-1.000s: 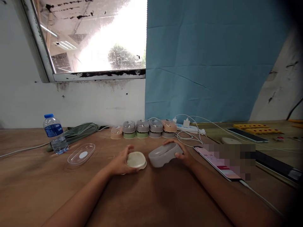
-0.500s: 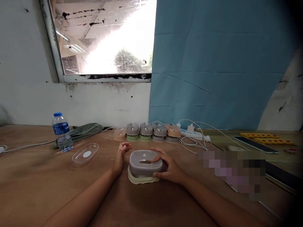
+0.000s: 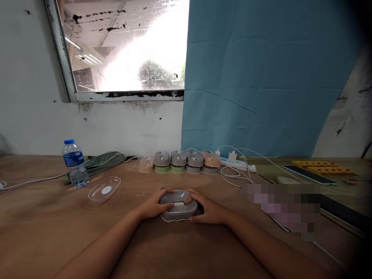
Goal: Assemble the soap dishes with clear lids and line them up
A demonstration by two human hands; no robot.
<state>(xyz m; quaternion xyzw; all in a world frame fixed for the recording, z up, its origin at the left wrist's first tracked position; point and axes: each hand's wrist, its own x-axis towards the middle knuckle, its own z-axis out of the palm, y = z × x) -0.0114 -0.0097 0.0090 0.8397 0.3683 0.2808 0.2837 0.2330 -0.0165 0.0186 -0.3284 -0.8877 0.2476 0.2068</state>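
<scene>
A rounded grey plastic box [image 3: 180, 211] rests on the table in front of me, with a pale piece [image 3: 178, 204] showing in the slot on its top. A thin light rim runs along its lower edge. My left hand [image 3: 157, 203] grips the box's left side, thumb by the slot and fingers over the far edge. From the other side, my right hand [image 3: 207, 207] curls around the box, with a finger at the slot's right end and the thumb low on the near side. Left of my hands lies a clear oval lid [image 3: 97, 193] with a round white sticker.
Several similar small boxes [image 3: 178, 161], some stacked in twos, line the wall. A water bottle [image 3: 74, 164] stands at the left beside a green cloth bag [image 3: 104, 162]. On the right are a power strip [image 3: 236, 163] with white cables, a phone [image 3: 309, 175] and yellow strips [image 3: 322, 167].
My left hand has come in from beside the box and now grips it. The grey cover sits lower, hiding most of the cream base, and a pale piece now shows in the slot.
</scene>
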